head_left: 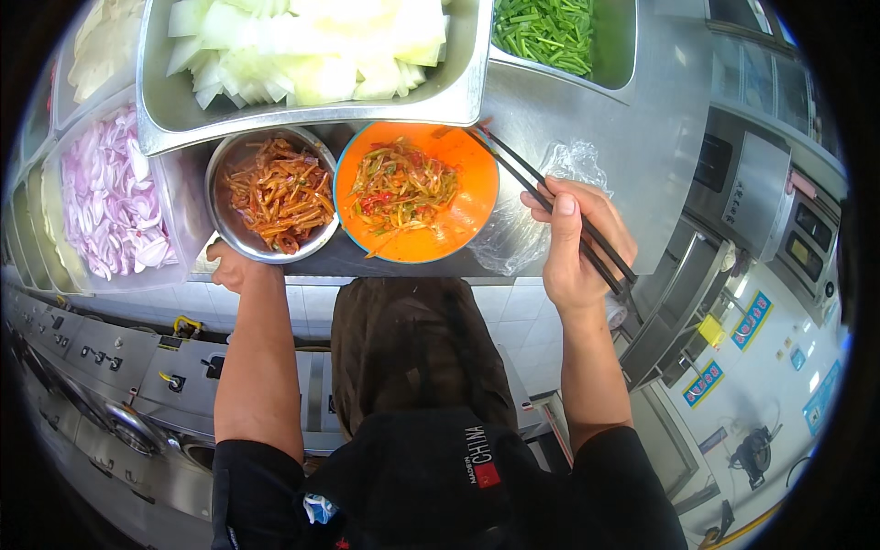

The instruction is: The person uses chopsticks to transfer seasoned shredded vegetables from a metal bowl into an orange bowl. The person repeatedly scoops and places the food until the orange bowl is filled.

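Note:
My right hand (pixel 584 237) holds a pair of dark chopsticks (pixel 543 191); their tips, with a reddish shred at them, are by the right rim of an orange plate (pixel 474 199). Shredded vegetables with red pieces (pixel 402 185) lie on that plate. Left of it, close beside, stands a round steel bowl (pixel 227 227) of reddish-brown seasoned strips (pixel 282 196). My left hand (pixel 234 265) is at the bowl's lower left side, its fingers curled; whether it grips the rim is unclear. Crumpled clear plastic film (pixel 515 227) lies between the plate and my right hand.
A steel pan (pixel 309 117) of pale sliced vegetable stands behind the bowl and plate. Another steel pan (pixel 615 62) holds cut green stalks. At left is a clear container (pixel 182 206) of sliced purple onion. The steel counter's front edge (pixel 440 276) runs before me.

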The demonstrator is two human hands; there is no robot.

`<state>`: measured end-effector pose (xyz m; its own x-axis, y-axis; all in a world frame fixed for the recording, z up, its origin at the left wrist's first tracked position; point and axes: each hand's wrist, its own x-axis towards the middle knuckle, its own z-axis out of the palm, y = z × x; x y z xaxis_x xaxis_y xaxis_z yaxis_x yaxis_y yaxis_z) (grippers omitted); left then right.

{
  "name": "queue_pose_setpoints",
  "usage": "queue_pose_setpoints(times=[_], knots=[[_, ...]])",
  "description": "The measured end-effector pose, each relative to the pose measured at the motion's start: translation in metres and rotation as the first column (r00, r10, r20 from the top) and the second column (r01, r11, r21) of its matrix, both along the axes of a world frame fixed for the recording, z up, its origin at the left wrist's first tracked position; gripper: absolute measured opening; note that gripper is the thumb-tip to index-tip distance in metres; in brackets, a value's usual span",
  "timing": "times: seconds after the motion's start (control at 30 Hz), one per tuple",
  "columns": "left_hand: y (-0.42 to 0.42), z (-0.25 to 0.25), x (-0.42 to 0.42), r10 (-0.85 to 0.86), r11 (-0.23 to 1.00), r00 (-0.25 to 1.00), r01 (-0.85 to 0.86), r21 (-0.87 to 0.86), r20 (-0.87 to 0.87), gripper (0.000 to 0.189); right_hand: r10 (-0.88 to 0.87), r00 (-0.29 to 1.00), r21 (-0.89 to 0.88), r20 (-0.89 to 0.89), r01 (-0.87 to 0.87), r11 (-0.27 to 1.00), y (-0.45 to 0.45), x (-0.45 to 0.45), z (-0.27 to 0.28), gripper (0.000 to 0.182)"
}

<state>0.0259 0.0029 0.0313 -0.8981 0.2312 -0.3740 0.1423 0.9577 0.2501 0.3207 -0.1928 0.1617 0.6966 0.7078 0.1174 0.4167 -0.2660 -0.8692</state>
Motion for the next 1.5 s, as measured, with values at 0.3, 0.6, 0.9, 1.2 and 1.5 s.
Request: queue_pose_setpoints(times=[0.3,0.6,0.9,1.2,1.5], knots=[[0.0,-0.002,-0.001,0.027,1.0,1.0,-0.027,0.005,0.015,0.064,0.011,1.0,-0.015,0.023,-0.011,1.0,0.002,-0.001,0.005,0.016],[0.001,-0.001,-0.004,0.077,0.996,0.997,-0.076,0.035,-0.011,0.064,0.122,0.992,-0.106,-0.017,-0.123,0.987,-0.001,-0.029,0.039,0.014],[0.002,-0.013,-0.008,0.107,0.992,0.994,-0.105,0.064,-0.022,0.063,0.282,0.917,0.027,-0.28,-0.287,0.958,0.048,-0.095,0.029,0.014],[0.0,-0.012,-0.009,0.103,0.989,0.995,-0.104,0.105,0.018,0.062,-0.002,0.936,-0.058,-0.353,-0.019,0.998,0.012,-0.083,0.002,0.014],[-0.001,-0.024,-0.016,-0.156,0.988,0.977,0.152,-0.043,-0.147,0.063,-0.123,0.936,-0.203,-0.329,0.056,0.977,-0.048,-0.042,0.024,0.022]])
